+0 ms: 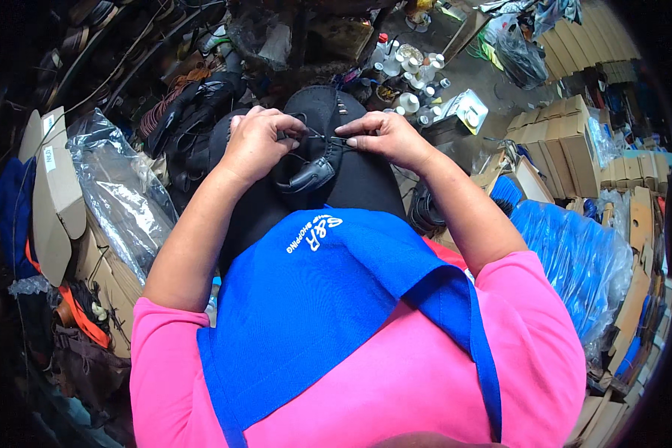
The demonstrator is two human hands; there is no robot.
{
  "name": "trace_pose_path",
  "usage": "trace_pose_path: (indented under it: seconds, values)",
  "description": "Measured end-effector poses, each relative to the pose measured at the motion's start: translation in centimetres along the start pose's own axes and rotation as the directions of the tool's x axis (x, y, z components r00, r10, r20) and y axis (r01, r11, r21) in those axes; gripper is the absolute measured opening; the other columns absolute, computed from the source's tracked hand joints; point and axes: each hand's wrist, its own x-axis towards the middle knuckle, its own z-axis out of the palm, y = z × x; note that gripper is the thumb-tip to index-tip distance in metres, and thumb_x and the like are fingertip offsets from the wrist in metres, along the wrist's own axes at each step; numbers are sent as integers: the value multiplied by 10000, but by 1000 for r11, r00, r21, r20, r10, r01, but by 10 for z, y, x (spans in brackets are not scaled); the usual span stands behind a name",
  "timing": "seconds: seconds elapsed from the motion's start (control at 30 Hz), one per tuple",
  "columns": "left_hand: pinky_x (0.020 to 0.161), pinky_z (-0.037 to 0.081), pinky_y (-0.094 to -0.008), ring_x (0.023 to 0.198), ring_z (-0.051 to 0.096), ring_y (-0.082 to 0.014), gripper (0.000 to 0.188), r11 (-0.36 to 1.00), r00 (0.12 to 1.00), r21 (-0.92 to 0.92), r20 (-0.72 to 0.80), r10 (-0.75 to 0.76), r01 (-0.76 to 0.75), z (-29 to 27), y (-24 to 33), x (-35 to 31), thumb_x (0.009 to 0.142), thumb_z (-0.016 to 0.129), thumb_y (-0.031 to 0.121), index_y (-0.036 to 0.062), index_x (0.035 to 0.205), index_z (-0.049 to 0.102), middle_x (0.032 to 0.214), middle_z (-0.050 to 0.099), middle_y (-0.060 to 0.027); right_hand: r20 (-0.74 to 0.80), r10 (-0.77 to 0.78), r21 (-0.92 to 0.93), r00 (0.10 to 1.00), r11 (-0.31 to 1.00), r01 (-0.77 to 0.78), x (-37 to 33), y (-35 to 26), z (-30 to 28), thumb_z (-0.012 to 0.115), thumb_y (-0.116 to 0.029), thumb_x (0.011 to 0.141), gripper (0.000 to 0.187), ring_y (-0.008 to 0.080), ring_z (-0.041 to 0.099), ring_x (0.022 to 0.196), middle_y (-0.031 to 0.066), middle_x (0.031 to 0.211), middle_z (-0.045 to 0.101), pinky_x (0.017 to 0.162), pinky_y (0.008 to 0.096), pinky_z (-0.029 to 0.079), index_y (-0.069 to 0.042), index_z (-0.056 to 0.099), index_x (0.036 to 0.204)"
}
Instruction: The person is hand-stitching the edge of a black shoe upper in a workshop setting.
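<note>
A black shoe (308, 177) lies between my thighs on my dark trousers (358, 183), its shiny end toward my body. Just beyond it, my left hand (265, 140) has its thumb and fingers closed in a pinch. A dark thread (295, 117) loops near those fingertips. Opposite, my right hand (387, 139) pinches a thin needle-like piece (340, 139) at the shoe's edge. The fingertips of both hands nearly face each other, a short gap apart. What exactly the left fingers hold is too small to make out.
Several bottles (411, 102) and a white container (467, 112) stand ahead to the right. Cardboard boxes (556, 142) and blue plastic-wrapped goods (567, 261) lie rightward. Clear plastic sheeting (119, 194) and cardboard (58, 179) lie leftward. Dark shoes (190, 127) are piled ahead left.
</note>
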Motion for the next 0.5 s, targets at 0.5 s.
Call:
trace_pose_path:
  seconds: [0.5]
  values:
    - [818,360,-334,797,620,-176,189,915,954,-273,116,-276,298,34,9,6,732,726,187,138,905,667,791,670,-10,10,51,282,999,958,-52,6,11,8,672,-77,822,263,81,588,859,16,950,662,797,235,472,-39,664,1082]
